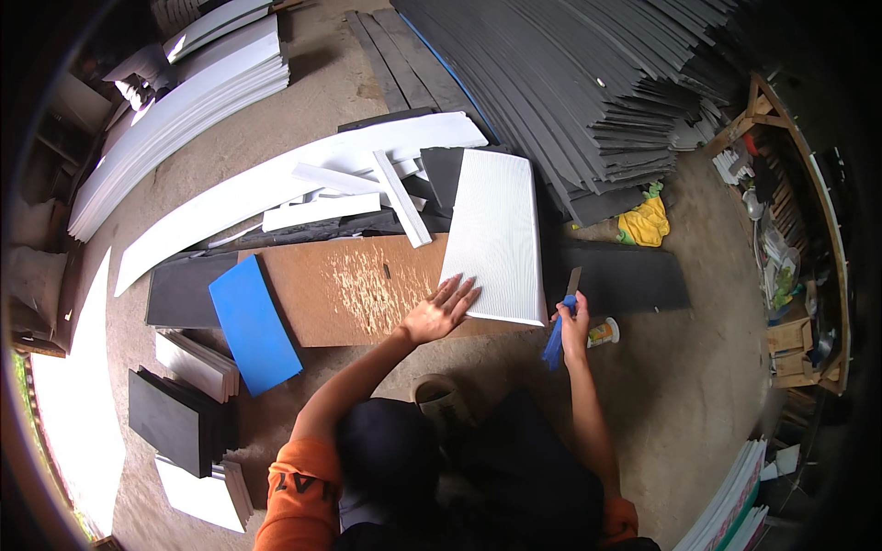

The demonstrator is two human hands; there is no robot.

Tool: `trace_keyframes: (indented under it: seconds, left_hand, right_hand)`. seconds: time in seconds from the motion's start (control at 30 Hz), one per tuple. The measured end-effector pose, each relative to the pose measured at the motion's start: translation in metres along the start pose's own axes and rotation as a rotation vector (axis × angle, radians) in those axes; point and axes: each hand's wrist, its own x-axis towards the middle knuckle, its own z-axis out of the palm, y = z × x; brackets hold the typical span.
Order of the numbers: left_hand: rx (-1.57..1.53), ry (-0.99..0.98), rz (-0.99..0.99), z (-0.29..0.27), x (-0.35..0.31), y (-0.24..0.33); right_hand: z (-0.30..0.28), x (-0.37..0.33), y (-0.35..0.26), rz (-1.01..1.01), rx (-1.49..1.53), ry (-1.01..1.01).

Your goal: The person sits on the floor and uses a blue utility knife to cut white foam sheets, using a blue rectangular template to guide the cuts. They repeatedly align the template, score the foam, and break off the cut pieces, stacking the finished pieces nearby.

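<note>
The left hand (439,312) lies flat with fingers spread on the near corner of a white ribbed panel (494,234), which rests across the right end of a brown board (340,289) on the floor. The right hand (573,323) is closed around a blue-handled knife (560,321) just beside the panel's near right corner, blade pointing away.

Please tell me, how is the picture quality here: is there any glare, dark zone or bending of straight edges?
Head view: strong overexposed glare at the left rim washes out the white sheets; the corners fall into black vignette; fisheye bends the long white boards toward the rim; the left hand and the ribbed white panel at centre look sharp.
</note>
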Motion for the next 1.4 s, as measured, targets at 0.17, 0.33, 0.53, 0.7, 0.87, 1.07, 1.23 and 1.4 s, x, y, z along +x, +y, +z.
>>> trace_keyframes:
  seconds: [0.17,0.33,0.53,0.7,0.87,1.07,1.23,1.4]
  left_hand:
    - [-0.525,0.584,-0.479,-0.071,-0.010,-0.019]
    - [-0.961,1.362,-1.126,-0.096,-0.078,-0.066]
    - [-1.482,1.202,-1.436,-0.081,-0.207,-0.047]
    - [-1.340,0.779,-1.815,-0.064,-0.252,-0.040]
    - [-1.146,0.816,-1.760,-0.038,-0.242,-0.063]
    - [-0.736,0.517,-1.718,-0.059,-0.196,-0.076]
    - [-0.343,0.562,-1.679,-0.094,-0.241,-0.049]
    - [-0.249,0.866,-2.346,-0.059,-0.280,-0.019]
  right_hand:
    - [0.016,0.007,-0.058,-0.148,0.104,0.018]
    - [0.063,0.003,-0.120,-0.306,0.177,-0.055]
    - [0.122,-0.013,-0.156,-0.395,0.182,-0.149]
    - [0.171,-0.003,-0.112,-0.322,0.128,-0.275]
    - [0.220,0.004,-0.066,-0.206,0.039,-0.414]
    - [0.284,-0.009,-0.013,-0.295,-0.564,-0.625]
    - [0.305,-0.020,0.018,-0.528,-0.558,-0.677]
    - [0.311,-0.033,0.017,-0.648,-0.634,-0.703]
